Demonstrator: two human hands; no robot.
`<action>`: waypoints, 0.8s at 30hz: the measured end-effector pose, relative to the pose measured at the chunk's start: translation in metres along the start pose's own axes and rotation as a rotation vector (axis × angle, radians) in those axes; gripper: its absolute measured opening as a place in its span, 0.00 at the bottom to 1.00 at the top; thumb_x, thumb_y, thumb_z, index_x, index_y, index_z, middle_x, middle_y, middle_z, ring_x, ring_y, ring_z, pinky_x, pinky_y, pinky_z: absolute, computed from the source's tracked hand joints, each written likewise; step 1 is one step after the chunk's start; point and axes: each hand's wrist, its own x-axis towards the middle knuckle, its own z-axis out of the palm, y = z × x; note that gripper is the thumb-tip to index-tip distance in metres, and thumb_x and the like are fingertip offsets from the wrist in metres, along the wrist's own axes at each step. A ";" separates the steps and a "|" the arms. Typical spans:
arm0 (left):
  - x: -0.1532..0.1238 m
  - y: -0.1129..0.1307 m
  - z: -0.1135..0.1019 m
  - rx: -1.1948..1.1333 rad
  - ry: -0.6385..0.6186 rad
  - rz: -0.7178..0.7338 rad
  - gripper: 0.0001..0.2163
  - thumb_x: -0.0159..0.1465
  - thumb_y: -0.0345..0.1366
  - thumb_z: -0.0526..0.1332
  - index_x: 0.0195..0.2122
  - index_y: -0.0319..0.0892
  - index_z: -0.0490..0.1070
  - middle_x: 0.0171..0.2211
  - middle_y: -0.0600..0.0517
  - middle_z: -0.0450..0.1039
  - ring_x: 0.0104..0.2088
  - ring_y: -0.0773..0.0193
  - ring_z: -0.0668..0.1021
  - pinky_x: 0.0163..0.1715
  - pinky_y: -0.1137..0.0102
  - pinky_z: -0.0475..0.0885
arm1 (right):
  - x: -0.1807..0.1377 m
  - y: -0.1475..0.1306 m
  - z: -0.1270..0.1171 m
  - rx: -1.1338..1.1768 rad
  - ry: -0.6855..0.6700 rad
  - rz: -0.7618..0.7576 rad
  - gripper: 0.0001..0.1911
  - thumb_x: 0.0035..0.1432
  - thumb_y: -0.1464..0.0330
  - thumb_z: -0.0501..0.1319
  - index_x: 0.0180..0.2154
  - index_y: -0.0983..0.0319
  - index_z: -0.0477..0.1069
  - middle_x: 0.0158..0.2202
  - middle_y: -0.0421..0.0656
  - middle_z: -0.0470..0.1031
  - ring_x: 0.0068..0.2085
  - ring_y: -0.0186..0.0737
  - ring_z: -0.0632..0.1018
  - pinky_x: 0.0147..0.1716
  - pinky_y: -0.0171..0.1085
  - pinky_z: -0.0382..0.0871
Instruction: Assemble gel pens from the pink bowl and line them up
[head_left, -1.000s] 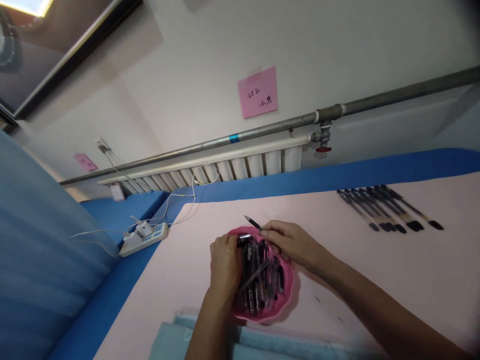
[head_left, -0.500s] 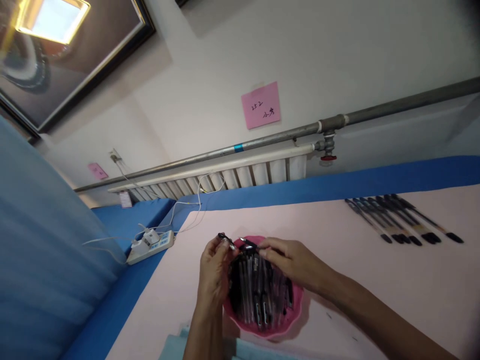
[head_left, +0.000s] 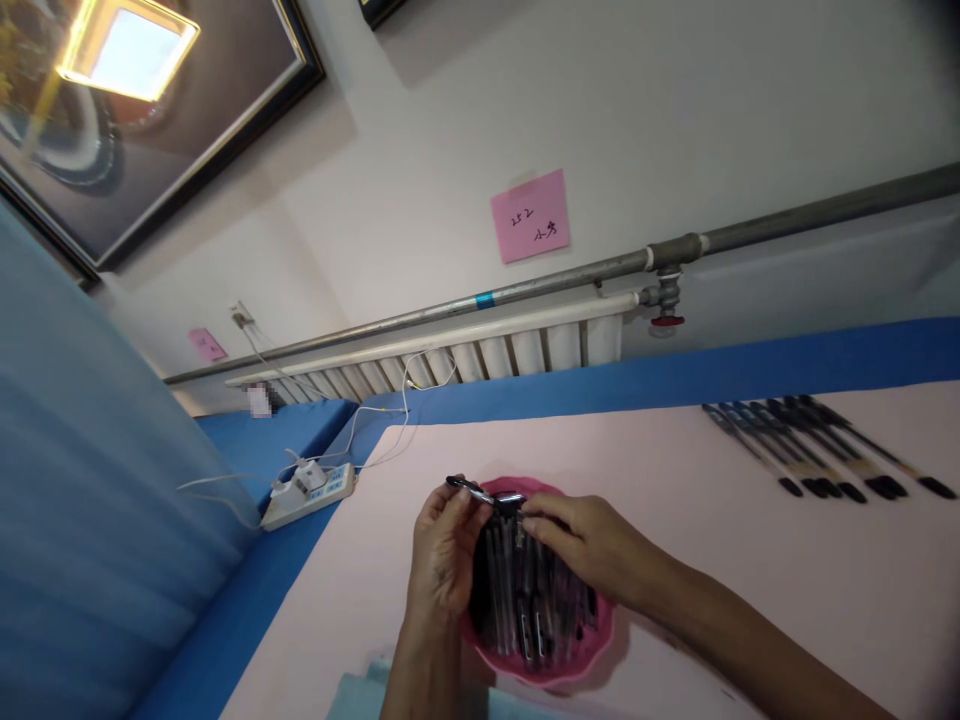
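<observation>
- Pink plastic bowl (head_left: 570, 670) is sitting on the pink-covered bench (head_left: 750, 540), close to the person's side, and it is holding a heap of dark pens (head_left: 525, 600) that are lying mostly lengthwise.
- Both hands are working just above the far rim of this bowl.
- The left hand (head_left: 446, 550) is pinching a small black cap (head_left: 463, 486); its fingers are closed on it, and the cap is sticking out upward and to the left.
- The right hand (head_left: 589, 540) is gripping one pen (head_left: 508, 497), with thumb and fingers closed round the barrel, so only the short front end is showing.
- As I judge it, the step in hand is the bringing together of cap and pen; the two ends are lying very near, but I cannot tell if they are touching.
- Such a joining is calling for both pieces in one line and a short straight push, because the parts are thin.
- The held pen is looking slim and dark, with a shiny part near its front.
- Well apart, to the right, a row of pens (head_left: 817, 450) is lying side by side.
</observation>
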 end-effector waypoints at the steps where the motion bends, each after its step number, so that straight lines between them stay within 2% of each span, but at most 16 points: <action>1: -0.001 -0.001 0.000 0.014 -0.010 -0.002 0.10 0.45 0.27 0.69 0.27 0.37 0.71 0.26 0.54 0.73 0.28 0.69 0.77 0.32 0.73 0.73 | 0.000 0.000 0.001 -0.001 0.009 -0.001 0.10 0.57 0.66 0.53 0.34 0.57 0.72 0.30 0.37 0.76 0.32 0.37 0.75 0.33 0.36 0.65; 6: -0.008 -0.010 0.002 0.095 -0.071 -0.069 0.09 0.47 0.29 0.69 0.27 0.37 0.70 0.26 0.53 0.74 0.29 0.67 0.77 0.32 0.72 0.74 | -0.003 -0.006 0.010 -0.043 0.148 0.036 0.06 0.54 0.71 0.52 0.32 0.60 0.67 0.26 0.37 0.73 0.28 0.36 0.72 0.28 0.33 0.62; 10: -0.009 -0.013 0.003 0.151 -0.088 -0.118 0.07 0.49 0.30 0.68 0.27 0.37 0.70 0.26 0.51 0.75 0.27 0.68 0.77 0.32 0.73 0.74 | -0.005 -0.016 0.011 -0.090 0.200 0.011 0.08 0.49 0.77 0.52 0.30 0.60 0.65 0.27 0.38 0.72 0.30 0.35 0.71 0.29 0.32 0.62; 12: -0.009 -0.013 0.002 0.183 -0.065 -0.107 0.09 0.50 0.29 0.67 0.33 0.38 0.72 0.32 0.48 0.76 0.31 0.65 0.78 0.32 0.72 0.74 | -0.004 -0.016 0.006 -0.110 0.247 0.025 0.09 0.49 0.77 0.51 0.31 0.60 0.66 0.27 0.38 0.72 0.31 0.35 0.72 0.30 0.32 0.62; 15: -0.009 -0.013 0.001 0.208 -0.041 -0.115 0.09 0.53 0.30 0.65 0.36 0.39 0.72 0.35 0.47 0.76 0.32 0.62 0.79 0.31 0.70 0.75 | -0.008 -0.006 -0.013 -0.191 0.362 0.108 0.11 0.51 0.76 0.51 0.35 0.60 0.67 0.30 0.39 0.73 0.32 0.35 0.73 0.31 0.31 0.63; 18: -0.011 -0.015 0.002 0.257 -0.042 -0.145 0.08 0.53 0.28 0.64 0.35 0.39 0.72 0.34 0.46 0.77 0.31 0.62 0.79 0.30 0.69 0.75 | -0.020 0.018 -0.043 -0.395 0.475 0.239 0.11 0.55 0.73 0.50 0.38 0.59 0.67 0.34 0.40 0.74 0.34 0.36 0.73 0.31 0.32 0.63; 21: -0.013 -0.018 0.003 0.337 -0.075 -0.161 0.07 0.54 0.28 0.63 0.36 0.39 0.72 0.36 0.46 0.76 0.30 0.64 0.79 0.29 0.71 0.75 | -0.036 0.046 -0.074 -0.542 0.526 0.376 0.10 0.55 0.75 0.49 0.37 0.62 0.66 0.34 0.44 0.73 0.35 0.39 0.72 0.30 0.34 0.60; 24: -0.013 -0.020 0.001 0.377 -0.086 -0.171 0.07 0.56 0.28 0.61 0.37 0.39 0.71 0.36 0.47 0.76 0.30 0.65 0.78 0.30 0.70 0.75 | -0.046 0.067 -0.094 -0.678 0.521 0.520 0.09 0.55 0.77 0.49 0.34 0.63 0.66 0.32 0.46 0.71 0.33 0.40 0.71 0.27 0.34 0.56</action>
